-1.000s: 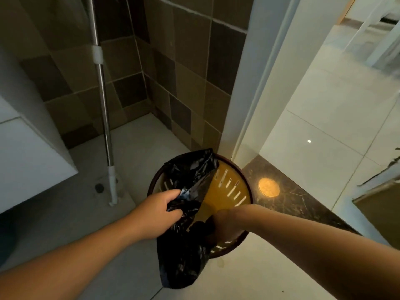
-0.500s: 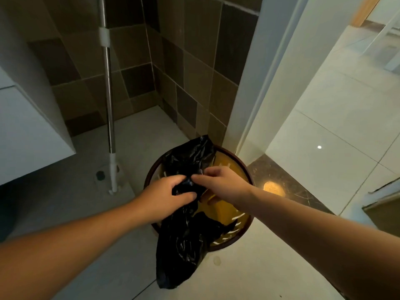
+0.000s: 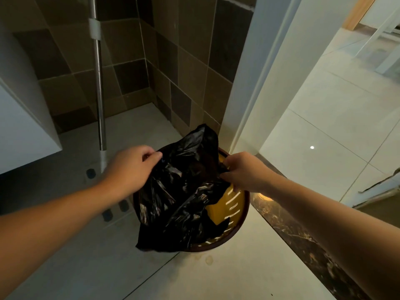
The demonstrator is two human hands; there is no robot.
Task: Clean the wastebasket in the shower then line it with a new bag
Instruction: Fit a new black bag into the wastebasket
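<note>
Bag: crumpled glossy black plastic bag (image 3: 184, 191), stretched between both hands' fingers, draping below them.
Basket: round yellow slotted plastic wastebasket (image 3: 236, 204), under the fingers.
Left hand (image 3: 129, 167): fingers pinch the bag's edge.
Right hand (image 3: 244, 172): fingers pinch the bag's opposite edge.

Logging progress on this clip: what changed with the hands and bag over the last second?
The right hand came up out of the wastebasket and took hold of the black bag; both hands then pulled apart, spreading it open. The left hand kept its grip. The wastebasket stayed put on the floor.
</note>
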